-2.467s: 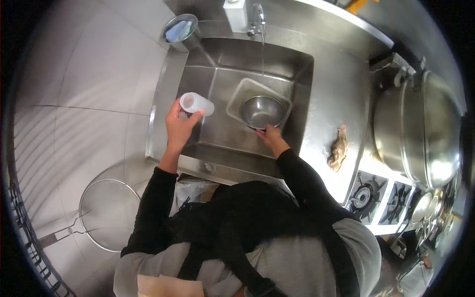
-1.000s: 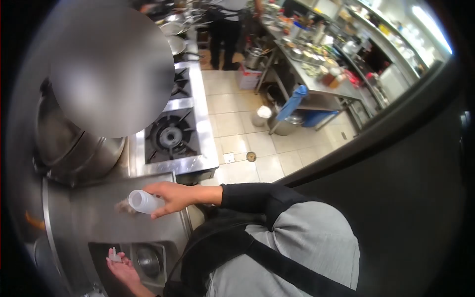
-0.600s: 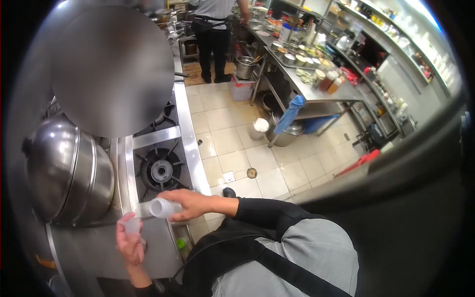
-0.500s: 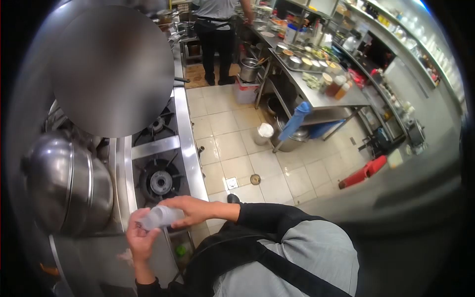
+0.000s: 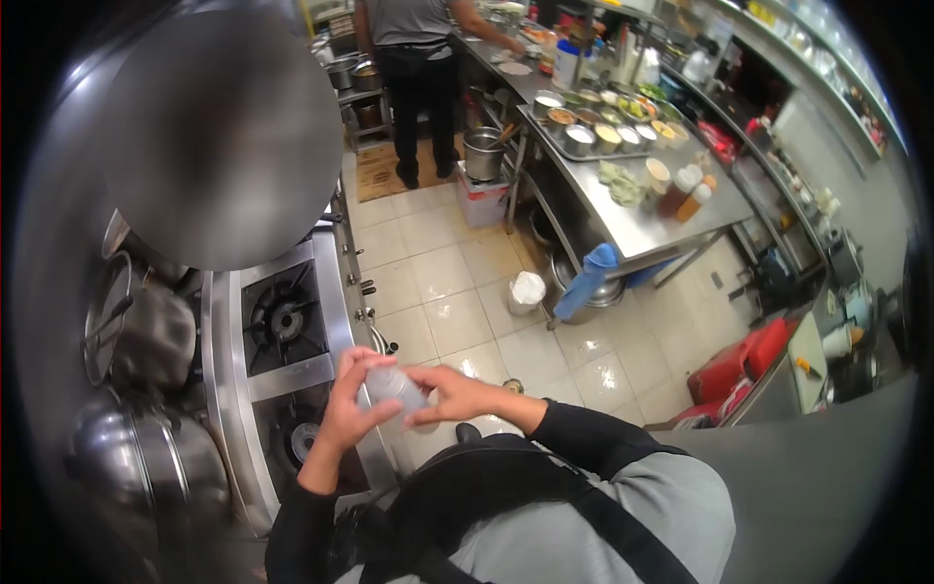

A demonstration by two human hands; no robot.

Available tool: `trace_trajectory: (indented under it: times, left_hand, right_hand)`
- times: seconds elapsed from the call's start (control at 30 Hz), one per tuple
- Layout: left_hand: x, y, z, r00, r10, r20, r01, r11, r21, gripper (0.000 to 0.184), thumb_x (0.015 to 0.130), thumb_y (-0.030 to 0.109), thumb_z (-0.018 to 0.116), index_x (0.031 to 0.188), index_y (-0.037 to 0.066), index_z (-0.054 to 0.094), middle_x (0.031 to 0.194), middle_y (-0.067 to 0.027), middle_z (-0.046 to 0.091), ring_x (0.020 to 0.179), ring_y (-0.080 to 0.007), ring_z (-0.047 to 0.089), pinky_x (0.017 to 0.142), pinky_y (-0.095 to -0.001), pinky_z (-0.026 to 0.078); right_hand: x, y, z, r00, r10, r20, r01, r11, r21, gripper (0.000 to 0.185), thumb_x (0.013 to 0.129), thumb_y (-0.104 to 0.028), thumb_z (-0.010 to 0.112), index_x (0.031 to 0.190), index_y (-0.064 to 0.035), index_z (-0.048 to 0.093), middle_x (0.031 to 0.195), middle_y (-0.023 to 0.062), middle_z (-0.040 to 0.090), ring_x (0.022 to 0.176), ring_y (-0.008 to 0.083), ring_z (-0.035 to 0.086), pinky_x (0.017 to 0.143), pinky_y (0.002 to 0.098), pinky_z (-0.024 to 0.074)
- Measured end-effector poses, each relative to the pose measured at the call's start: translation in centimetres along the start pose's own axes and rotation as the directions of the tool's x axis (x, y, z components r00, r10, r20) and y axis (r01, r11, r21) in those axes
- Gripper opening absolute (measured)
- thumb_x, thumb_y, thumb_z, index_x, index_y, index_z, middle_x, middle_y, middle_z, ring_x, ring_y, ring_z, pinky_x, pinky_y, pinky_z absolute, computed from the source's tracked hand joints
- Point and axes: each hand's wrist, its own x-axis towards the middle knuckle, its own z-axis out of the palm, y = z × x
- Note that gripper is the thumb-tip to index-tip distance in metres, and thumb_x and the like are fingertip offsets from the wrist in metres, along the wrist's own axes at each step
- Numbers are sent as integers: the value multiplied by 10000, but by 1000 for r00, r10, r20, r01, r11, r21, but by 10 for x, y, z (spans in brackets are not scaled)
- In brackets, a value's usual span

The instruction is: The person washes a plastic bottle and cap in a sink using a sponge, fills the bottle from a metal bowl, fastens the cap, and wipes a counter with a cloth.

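Note:
A small translucent plastic container point(image 5: 393, 387), cup-like in shape, is gripped between both hands in front of my body. My left hand point(image 5: 349, 407) has its fingers curled round the container's left side. On the opposite side, my right hand point(image 5: 449, 395) closes on it with thumb and fingers. The container looks tilted, and the fingers partly cover it. Whether it is one cup or several nested ones, I cannot tell. Below and left of the hands is a black gas burner point(image 5: 302, 438) of the steel stove point(image 5: 292, 378).
Large metal pots point(image 5: 146, 457) stand left of the stove. A steel prep table point(image 5: 671, 219) holds several tubs and sauce bottles point(image 5: 693, 201). A white bucket point(image 5: 525, 292) sits on the tiled floor. Another person point(image 5: 413, 88) stands at the far counter. Red containers point(image 5: 735, 365) are on the right.
Both hands have moved right and slightly up in view with the plastic container, away from the stove edge. My view has shifted, showing more of the stove and prep table.

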Motion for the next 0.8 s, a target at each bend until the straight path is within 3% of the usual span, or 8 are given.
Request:
trace_trajectory:
  times: [0.07, 0.17, 0.33, 0.43, 0.6, 0.67, 0.73, 0.8]
  left_hand:
    - [40, 3, 18, 999, -1, 50, -7, 989, 148, 520, 775, 120, 743, 1267, 34, 598, 1300, -112, 560, 1205, -212, 519, 1043, -349, 397]
    - [115, 6, 44, 982, 8, 186, 87, 863, -498, 568, 776, 116, 735, 1313, 41, 567, 1266, -113, 560, 1238, -217, 495, 1052, -357, 391]
    - [232, 13, 77, 864, 281, 418, -326, 944, 40, 619, 784, 201, 749, 1348, 55, 541, 1163, -97, 609, 1108, -195, 570, 1001, -332, 422]
    - [292, 23, 99, 791, 384, 476, -269, 917, -294, 509, 803, 268, 745, 1258, 77, 622, 1123, -112, 637, 1050, -205, 598, 961, -332, 447]
    - [387, 27, 130, 707, 135, 694, -407, 881, 243, 505, 790, 264, 725, 1264, 124, 621, 1180, -103, 649, 999, -291, 620, 921, -368, 489]
    - [421, 29, 145, 426, 680, 597, -727, 650, -222, 414, 809, 333, 736, 1145, 102, 666, 1080, -84, 683, 928, -264, 642, 829, -377, 525]
    - [445, 46, 161, 459, 665, 590, -733, 658, -172, 403, 817, 354, 736, 1124, 101, 674, 1034, -83, 678, 939, -252, 643, 814, -393, 518]
    - [473, 63, 182, 495, -13, 869, -522, 795, 309, 483, 792, 337, 739, 1205, 106, 641, 1054, -95, 668, 1008, -273, 631, 868, -393, 499]
  right_hand:
    - [-13, 2, -26, 977, -15, -215, 14, 1000, -5, 611, 785, -293, 805, 1289, -64, 547, 1021, 92, 677, 927, 182, 632, 821, 342, 503]
    - [-35, 4, -67, 917, 7, -398, -14, 1000, -15, 620, 778, -277, 805, 1295, -59, 544, 1016, 91, 682, 927, 189, 633, 823, 335, 500]
    - [-59, 10, -141, 802, -6, -597, -108, 982, -154, 648, 760, -286, 810, 1304, -54, 546, 1072, 110, 678, 941, 209, 641, 829, 340, 500]
    - [-71, 19, -176, 739, 7, -674, -147, 977, -151, 663, 745, -298, 817, 1300, -50, 552, 1107, 118, 668, 969, 228, 636, 843, 354, 499]
    - [-78, 26, -234, 556, -19, -831, -359, 896, -261, 676, 726, -290, 828, 1296, -48, 557, 1184, 114, 637, 1028, 255, 616, 859, 362, 494]
    - [-84, 25, -255, 543, 99, -834, -403, 902, -154, 672, 726, -284, 828, 1295, -47, 559, 1217, 119, 618, 1071, 264, 600, 880, 369, 490]
    - [-92, 28, -269, 398, 108, -911, -456, 885, -94, 666, 721, -274, 828, 1288, -44, 564, 1223, 128, 608, 1095, 271, 584, 906, 378, 480]
    - [-99, 31, -283, 349, 81, -933, -469, 877, -100, 664, 721, -272, 825, 1290, -48, 565, 1221, 127, 609, 1098, 278, 583, 920, 382, 473]
